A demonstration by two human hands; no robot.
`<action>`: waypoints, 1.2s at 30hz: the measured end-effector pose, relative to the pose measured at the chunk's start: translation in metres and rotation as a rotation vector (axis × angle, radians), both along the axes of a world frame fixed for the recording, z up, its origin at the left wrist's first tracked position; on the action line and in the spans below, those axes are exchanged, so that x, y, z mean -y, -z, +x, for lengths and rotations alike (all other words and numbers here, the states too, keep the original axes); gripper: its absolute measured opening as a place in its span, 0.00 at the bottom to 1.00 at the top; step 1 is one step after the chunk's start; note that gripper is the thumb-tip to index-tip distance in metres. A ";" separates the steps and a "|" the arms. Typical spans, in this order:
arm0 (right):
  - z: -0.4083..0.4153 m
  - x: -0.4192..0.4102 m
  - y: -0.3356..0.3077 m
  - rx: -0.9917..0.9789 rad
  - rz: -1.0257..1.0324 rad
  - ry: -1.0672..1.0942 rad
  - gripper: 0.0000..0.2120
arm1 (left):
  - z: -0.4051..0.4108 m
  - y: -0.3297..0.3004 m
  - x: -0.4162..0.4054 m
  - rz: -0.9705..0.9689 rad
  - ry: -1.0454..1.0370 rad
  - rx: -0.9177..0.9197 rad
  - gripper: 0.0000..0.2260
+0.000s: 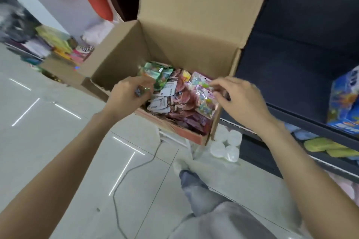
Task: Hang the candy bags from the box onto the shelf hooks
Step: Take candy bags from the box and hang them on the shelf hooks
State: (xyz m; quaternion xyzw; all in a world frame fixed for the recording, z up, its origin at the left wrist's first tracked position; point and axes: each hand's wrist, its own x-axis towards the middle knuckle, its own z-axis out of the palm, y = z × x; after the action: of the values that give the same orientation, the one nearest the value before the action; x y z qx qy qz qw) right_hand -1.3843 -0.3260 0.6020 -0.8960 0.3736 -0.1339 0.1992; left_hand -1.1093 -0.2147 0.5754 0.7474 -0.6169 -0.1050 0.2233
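An open cardboard box (120,52) stands in front of me, its flaps up, holding several candy bags. My left hand (128,94) reaches over the box's near left edge and grips a green candy bag (158,75). On the right side, my right hand (239,97) pinches the top of a clear pink bag of pastel candies (202,93). Dark red and brown bags (180,101) with white labels lie between the two hands. No shelf hooks are visible.
A dark shelf unit (303,60) rises on the right, with blue packages (343,103) and yellow items (328,146) on it. White round items (227,145) sit on the floor by the box. A grey cable (124,178) crosses the white tiles. Mixed goods (58,48) lie at left.
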 end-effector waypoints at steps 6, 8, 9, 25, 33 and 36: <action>0.101 0.053 0.021 -0.083 0.022 -0.120 0.12 | 0.069 0.013 0.032 0.056 0.045 0.051 0.10; 0.128 0.069 0.032 -0.127 0.045 -0.111 0.12 | 0.093 0.016 0.049 0.078 0.067 0.108 0.12; 0.141 0.076 0.038 -0.148 0.061 -0.108 0.12 | 0.106 0.020 0.058 0.098 0.086 0.152 0.13; 0.264 0.120 0.157 -0.388 0.350 0.274 0.26 | 0.130 0.117 0.178 0.536 0.374 0.353 0.31; 0.265 0.114 0.183 -0.244 0.302 0.479 0.23 | 0.148 0.134 0.189 0.669 0.454 0.309 0.40; 0.242 0.103 0.179 -0.229 0.323 0.509 0.22 | 0.147 0.138 0.190 0.731 0.513 0.247 0.44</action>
State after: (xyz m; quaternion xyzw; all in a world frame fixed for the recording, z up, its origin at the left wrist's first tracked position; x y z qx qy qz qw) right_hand -1.1426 -0.4292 0.4229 -0.7398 0.6223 -0.0167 0.2555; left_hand -0.9626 -0.4043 0.4369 0.6071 -0.7265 -0.2775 -0.1634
